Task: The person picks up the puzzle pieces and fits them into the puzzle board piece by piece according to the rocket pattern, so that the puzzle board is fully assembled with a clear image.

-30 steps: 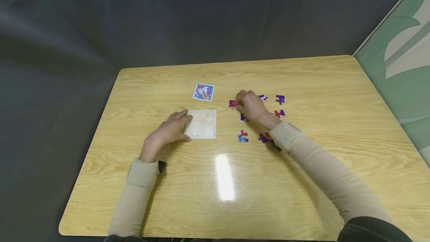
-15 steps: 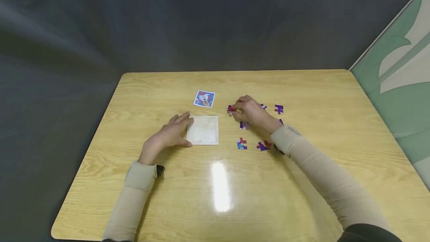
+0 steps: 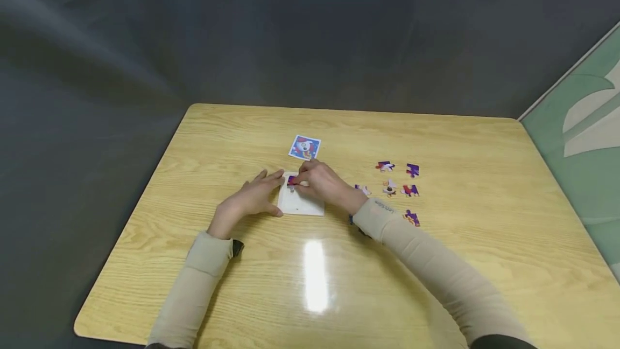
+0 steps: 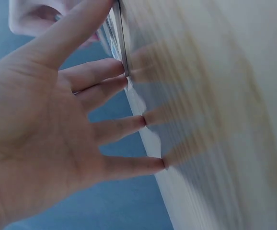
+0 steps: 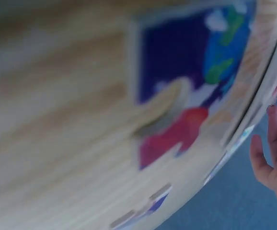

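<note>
My right hand (image 3: 326, 183) pinches a red and purple puzzle piece (image 3: 291, 181) over the upper left corner of the white puzzle tray (image 3: 306, 208). My left hand (image 3: 254, 196) rests with fingers extended and thumb spread along the tray's left side. In the left wrist view, straight fingers of the left hand (image 4: 57, 120) touch the table and the tray's edge (image 4: 123, 40). The right wrist view has a blue, green and red puzzle piece (image 5: 174, 52) close up, with a hand's fingers beside the tray at the right edge; I cannot tell which hand.
Several loose puzzle pieces, among them a purple one (image 3: 413, 170) and a red and purple one (image 3: 409, 190), lie on the wooden table (image 3: 242, 295) to the right. A small picture card (image 3: 305, 147) lies behind the tray. A dark curtain (image 3: 310, 36) hangs beyond the table.
The right hand has picked up the red and purple puzzle piece and carried it left to the tray. The left hand stays at the tray's left side. The head view has shifted slightly.
</note>
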Tool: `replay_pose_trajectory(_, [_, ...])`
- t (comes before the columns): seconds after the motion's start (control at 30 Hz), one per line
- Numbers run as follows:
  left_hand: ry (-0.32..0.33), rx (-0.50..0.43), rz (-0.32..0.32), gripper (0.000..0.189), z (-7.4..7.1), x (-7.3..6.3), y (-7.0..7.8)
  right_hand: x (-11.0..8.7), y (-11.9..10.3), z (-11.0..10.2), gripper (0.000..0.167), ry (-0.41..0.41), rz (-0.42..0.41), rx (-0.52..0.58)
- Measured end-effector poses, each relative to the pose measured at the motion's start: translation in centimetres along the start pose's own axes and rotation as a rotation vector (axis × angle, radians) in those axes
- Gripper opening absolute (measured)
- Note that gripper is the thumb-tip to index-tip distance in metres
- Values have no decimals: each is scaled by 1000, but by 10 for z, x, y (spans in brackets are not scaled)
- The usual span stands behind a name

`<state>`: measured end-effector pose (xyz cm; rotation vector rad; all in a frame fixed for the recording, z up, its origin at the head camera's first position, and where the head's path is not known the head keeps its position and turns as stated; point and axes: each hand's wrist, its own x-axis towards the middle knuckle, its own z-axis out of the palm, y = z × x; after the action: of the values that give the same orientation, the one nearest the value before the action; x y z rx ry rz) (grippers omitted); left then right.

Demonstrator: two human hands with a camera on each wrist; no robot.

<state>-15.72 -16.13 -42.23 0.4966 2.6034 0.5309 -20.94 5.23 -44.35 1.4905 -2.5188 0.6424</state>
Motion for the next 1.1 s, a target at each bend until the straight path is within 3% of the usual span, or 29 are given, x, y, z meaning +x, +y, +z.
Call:
replay_pose_trajectory(0.3, [-4, 10, 8, 84, 2, 3, 3, 6, 4, 7, 15, -71, -21, -82])
replay_pose_trajectory(0.6, [-4, 2, -5, 87, 0, 1, 2, 13, -2, 3, 12, -135, 32, -116])
replay_pose_trajectory(0.73, [-1, -19, -21, 87, 1, -4, -1, 15, -3, 1, 16, -139, -9, -132])
replay_pose_trajectory(0.83, [-6, -39, -31, 87, 4, -6, -1, 6, 4, -11, 17, -88, -31, -103])
replay_pose_trajectory(0.9, [-8, -46, -31, 87, 6, -5, 0, -7, 15, -25, 15, 2, -16, -67])
replay_pose_trajectory(1.03, [6, -56, -32, 87, 7, -7, 1, -51, 57, -55, 15, 219, 68, -56])
replay_pose_trajectory(1.1, [6, -52, -40, 87, 8, -10, 1, -78, 78, -66, 16, 265, 133, -62])
